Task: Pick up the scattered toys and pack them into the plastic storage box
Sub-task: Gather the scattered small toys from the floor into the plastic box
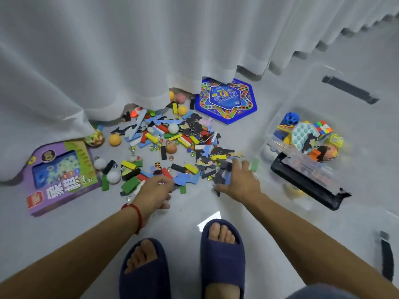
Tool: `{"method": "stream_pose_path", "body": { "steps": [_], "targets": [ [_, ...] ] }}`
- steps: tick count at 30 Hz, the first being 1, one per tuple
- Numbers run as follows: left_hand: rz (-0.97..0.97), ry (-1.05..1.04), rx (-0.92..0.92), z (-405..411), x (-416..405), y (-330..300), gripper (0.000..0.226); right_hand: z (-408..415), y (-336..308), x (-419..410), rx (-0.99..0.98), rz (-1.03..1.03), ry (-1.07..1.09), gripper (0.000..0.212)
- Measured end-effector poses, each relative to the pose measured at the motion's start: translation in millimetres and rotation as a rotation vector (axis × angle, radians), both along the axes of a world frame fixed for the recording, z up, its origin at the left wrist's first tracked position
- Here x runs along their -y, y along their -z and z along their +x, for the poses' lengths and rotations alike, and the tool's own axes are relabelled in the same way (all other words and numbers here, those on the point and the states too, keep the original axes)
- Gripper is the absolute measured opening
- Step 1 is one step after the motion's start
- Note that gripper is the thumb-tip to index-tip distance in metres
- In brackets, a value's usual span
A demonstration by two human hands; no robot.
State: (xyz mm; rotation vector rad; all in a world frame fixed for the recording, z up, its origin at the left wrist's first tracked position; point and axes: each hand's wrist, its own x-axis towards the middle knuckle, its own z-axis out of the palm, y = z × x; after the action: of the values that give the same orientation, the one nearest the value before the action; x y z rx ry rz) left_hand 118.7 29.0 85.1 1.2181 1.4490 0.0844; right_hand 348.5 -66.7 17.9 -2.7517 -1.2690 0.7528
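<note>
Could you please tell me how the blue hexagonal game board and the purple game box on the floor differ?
The blue hexagonal game board is six-sided with a star-shaped track; the purple game box has an irregular outline with a clear window. The board lies at the far side, partly under the white curtain; the box lies at the left, nearer the left hand. Both lie flat on the floor, outside the plastic storage box.

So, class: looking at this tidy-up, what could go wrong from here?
1. Glass marbles lie loose among the blocks near the slippers; one could roll underfoot.
2. The right hand grips a thick bunch of puzzle pieces; some may drop before reaching the storage box.
3. Balls by the curtain may get missed.
</note>
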Motion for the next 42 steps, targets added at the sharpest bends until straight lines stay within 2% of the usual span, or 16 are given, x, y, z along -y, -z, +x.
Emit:
{"method": "stream_pose_path", "body": {
  "steps": [1,3,10,16,18,22,27,30,34,38,42],
  "targets": [
    [-0.016,-0.004,0.008,2.0,2.6,7.6,0.012,-1.4,8.2,-5.4,0.007,-0.013,-0.008,0.12],
    [-0.016,0.022,0.033,8.9,5.0,18.6,0.014,-3.9,23.2,-9.6,0.037,-0.037,-0.033,0.123],
    [0.023,0.083,0.052,33.1,0.2,45.3,0.017,-16.6,58.8,19.4,0.232,0.058,-0.154,0.078],
    [-0.078,0.06,0.103,44.5,18.0,64.8,0.021,-18.2,52.8,19.8,0.306,-0.033,-0.256,0.069],
    [-0.081,0.085,0.099,44.1,22.4,69.7,0.02,-23.9,47.0,20.1,0.27,-0.053,-0.241,0.067],
    [-0.045,0.116,0.032,42.4,27.5,75.8,0.02,-29.0,45.9,16.1,0.206,-0.064,-0.143,0.075],
    [-0.085,0.135,0.038,40.9,31.5,74.1,0.021,-23.2,51.1,19.2,0.284,-0.052,-0.19,0.063],
    [-0.207,0.138,0.091,42.0,33.6,69.4,0.026,-15.3,49.8,17.6,0.367,-0.015,-0.264,0.051],
    [-0.296,0.084,0.132,38.0,34.3,68.0,0.027,4.5,45.3,21.4,0.316,0.059,-0.161,0.041],
    [-0.248,0.027,0.137,35.1,38.3,70.7,0.025,18.3,46.1,25.5,0.11,0.23,0.104,0.029],
    [-0.208,-0.103,0.203,29.8,42.9,69.2,0.019,16.8,52.1,34.7,0.021,0.33,0.15,0.027]
  ]
}}
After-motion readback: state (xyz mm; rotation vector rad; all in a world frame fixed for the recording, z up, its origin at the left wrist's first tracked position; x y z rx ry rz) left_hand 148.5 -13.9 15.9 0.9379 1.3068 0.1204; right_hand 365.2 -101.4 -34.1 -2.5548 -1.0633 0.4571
